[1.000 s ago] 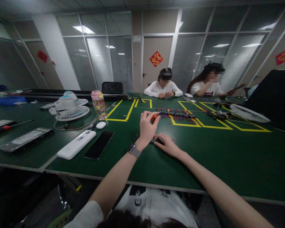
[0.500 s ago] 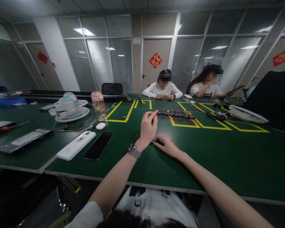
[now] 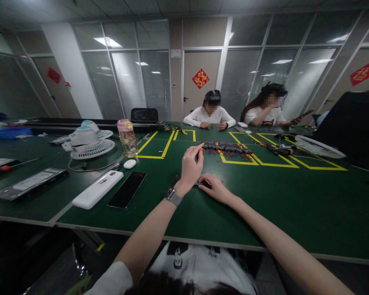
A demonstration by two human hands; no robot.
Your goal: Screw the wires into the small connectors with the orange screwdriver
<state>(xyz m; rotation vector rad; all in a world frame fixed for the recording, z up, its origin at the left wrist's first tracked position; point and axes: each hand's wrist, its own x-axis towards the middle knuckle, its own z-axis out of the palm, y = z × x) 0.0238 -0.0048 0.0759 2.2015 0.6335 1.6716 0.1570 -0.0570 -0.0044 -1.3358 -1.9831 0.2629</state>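
Note:
My left hand [image 3: 192,164], with a watch on its wrist, reaches forward over the table. Its thumb and forefinger come close together at the left end of a row of small circuit boards with red and blue wires [image 3: 227,150]. A small orange spot shows by the fingertips; whatever is between them is too small to make out. Nearer to me, my right hand [image 3: 215,189] lies low on the table, fingers curled over a small green circuit board [image 3: 197,183] with thin wires. Most of that board is hidden beneath my hands.
To the left lie a black phone [image 3: 127,189], a white power bank [image 3: 98,189] and a white oval case [image 3: 129,164]. Behind them stand a bottle [image 3: 127,138] and white fans [image 3: 92,147]. Yellow tape [image 3: 278,165] marks the green table [image 3: 283,205]. Two people sit across.
My hands hold nearly the same pose and place. The whole view has shifted very slightly. Across the table, one person's hands have lifted a small flat thing a little.

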